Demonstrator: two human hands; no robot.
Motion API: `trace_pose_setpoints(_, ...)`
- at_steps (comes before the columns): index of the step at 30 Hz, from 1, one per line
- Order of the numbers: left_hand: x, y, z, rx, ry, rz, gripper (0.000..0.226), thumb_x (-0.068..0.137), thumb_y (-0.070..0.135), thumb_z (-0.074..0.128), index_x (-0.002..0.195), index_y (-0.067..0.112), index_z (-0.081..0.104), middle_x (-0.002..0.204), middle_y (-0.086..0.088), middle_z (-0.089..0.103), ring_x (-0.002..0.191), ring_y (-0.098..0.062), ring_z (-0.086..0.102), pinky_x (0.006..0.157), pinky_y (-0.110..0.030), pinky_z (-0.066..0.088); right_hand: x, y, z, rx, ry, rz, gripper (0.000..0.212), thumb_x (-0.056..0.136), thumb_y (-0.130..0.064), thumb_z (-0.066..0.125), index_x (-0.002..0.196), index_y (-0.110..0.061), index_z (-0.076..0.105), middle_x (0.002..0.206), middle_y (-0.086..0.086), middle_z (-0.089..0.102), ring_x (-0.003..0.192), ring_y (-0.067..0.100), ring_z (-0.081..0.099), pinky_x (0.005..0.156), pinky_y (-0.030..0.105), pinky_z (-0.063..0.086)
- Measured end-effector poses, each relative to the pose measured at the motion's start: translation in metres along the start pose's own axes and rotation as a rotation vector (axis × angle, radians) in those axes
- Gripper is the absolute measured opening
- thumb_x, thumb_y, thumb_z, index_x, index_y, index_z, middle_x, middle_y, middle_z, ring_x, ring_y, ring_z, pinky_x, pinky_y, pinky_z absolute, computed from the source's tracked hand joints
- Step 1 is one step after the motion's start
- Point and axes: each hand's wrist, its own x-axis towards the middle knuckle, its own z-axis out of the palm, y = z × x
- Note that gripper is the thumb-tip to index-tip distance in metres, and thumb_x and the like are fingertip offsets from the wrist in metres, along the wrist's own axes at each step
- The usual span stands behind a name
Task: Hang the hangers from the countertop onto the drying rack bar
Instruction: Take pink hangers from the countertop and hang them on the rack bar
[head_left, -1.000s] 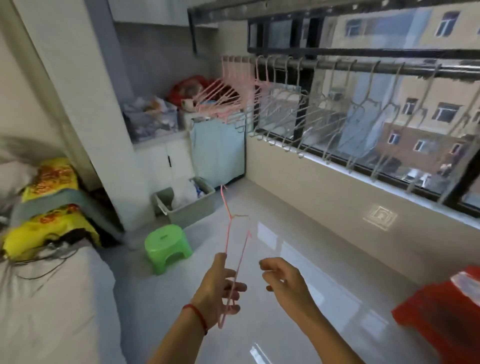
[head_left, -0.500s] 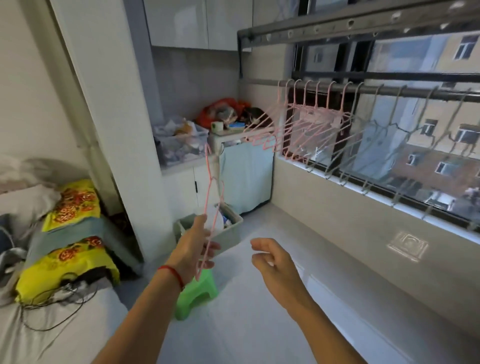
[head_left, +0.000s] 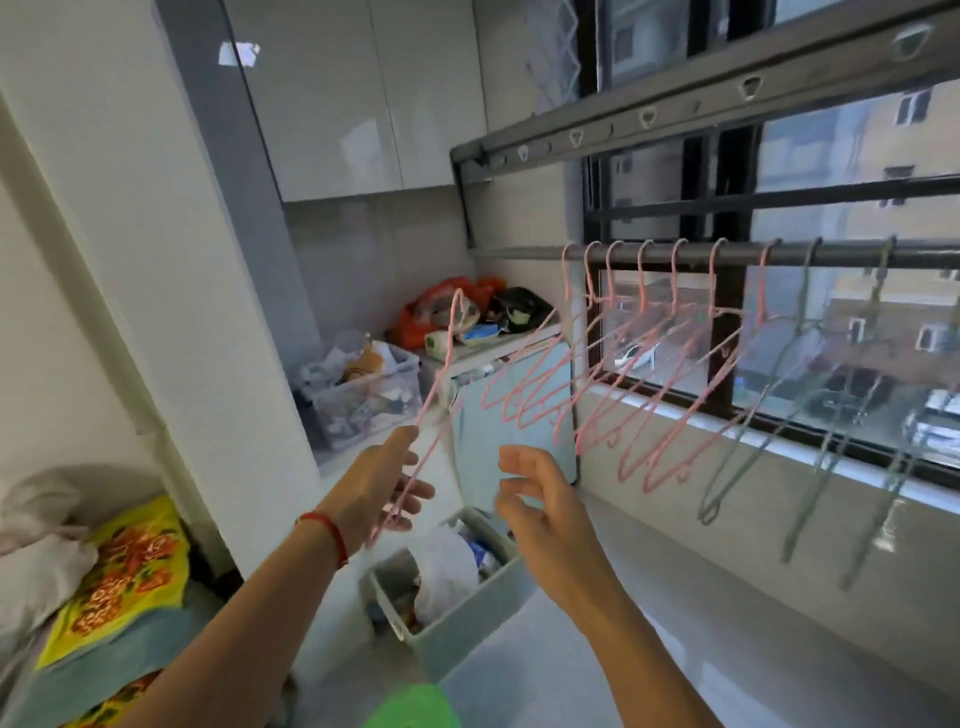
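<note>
Raised higher than before, a pink hanger (head_left: 434, 395) is gripped by the left hand (head_left: 387, 480); right hand (head_left: 540, 493), just beside it, is held loosely curled, grasping nothing.

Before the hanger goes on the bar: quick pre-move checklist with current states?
1. Left hand has the pink hanger in its fingers: ok.
2. Hook points up: ok.
3. Hook at bar height: not ok, it sits below the bar and to its left.
4. Free stretch of bar left of the hung pink hangers: ok.
5. Right hand holds nothing, fingers loosely curled, free to help: ok.
6. Grip firm enough for the lift: cannot tell, the hanger is thin and blurred at the fingers.
</note>
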Motion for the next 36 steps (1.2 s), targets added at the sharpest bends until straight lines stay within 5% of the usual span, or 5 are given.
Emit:
trace_pose_setpoints(11,0.174,0.085,0.017,0.026,-0.189,0.142,0.047,0.095,0.06,0.051,0.111,0.016,0.059,0.098,-0.023,0.075,0.06,-0.025,0.057,0.057,-0.031,0.048,0.123,0.004,0.001,-0.192,0.149,-0.085,0.034,0.099,-0.012,0.061,0.127,-0.03,0.061,0.127,-0.014,0.063,0.111,-0.001,0.062,0.083,0.015,0.051)
trace_pose_setpoints(22,0.262,0.112,0.051,0.087,-0.537,0.145,0.051,0.097,0.063,0.043,0.124,0.02,0.051,0.098,-0.024,0.077,0.068,-0.029,0.059,0.07,-0.041,0.056,0.194,0.022,0.031,-0.393,0.38,-0.022,0.044,0.096,-0.007,0.059,0.127,-0.038,0.058,0.12,-0.017,0.066,0.103,-0.001,0.064,0.079,0.013,0.049)
trace_pose_setpoints(29,0.287,0.094,0.068,0.074,-0.69,0.093,0.055,0.097,0.062,0.044,0.132,0.019,0.047,0.095,-0.025,0.077,0.071,-0.032,0.063,0.079,-0.051,0.059,0.18,0.032,0.038,-0.404,0.45,0.062,0.038,0.097,-0.006,0.06,0.122,-0.035,0.062,0.119,-0.013,0.066,0.099,0.006,0.066,0.079,0.027,0.058)
trace_pose_setpoints(33,0.29,0.091,0.066,0.133,-0.71,0.13,0.057,0.096,0.067,0.04,0.133,0.024,0.049,0.101,-0.023,0.076,0.09,-0.039,0.072,0.086,-0.057,0.06,0.17,0.023,0.034,-0.443,0.471,0.058,0.037,0.098,-0.003,0.059,0.121,-0.031,0.064,0.117,-0.008,0.068,0.092,0.005,0.067,0.073,0.018,0.054)
trace_pose_setpoints(36,0.286,0.096,0.06,0.316,-0.556,0.25,0.064,0.097,0.068,0.03,0.14,0.025,0.05,0.129,-0.018,0.065,0.117,-0.038,0.062,0.105,-0.051,0.048,0.159,0.015,0.031,-0.439,0.482,0.034,0.038,0.097,0.001,0.059,0.119,-0.029,0.064,0.118,-0.012,0.068,0.103,0.004,0.065,0.074,0.014,0.051)
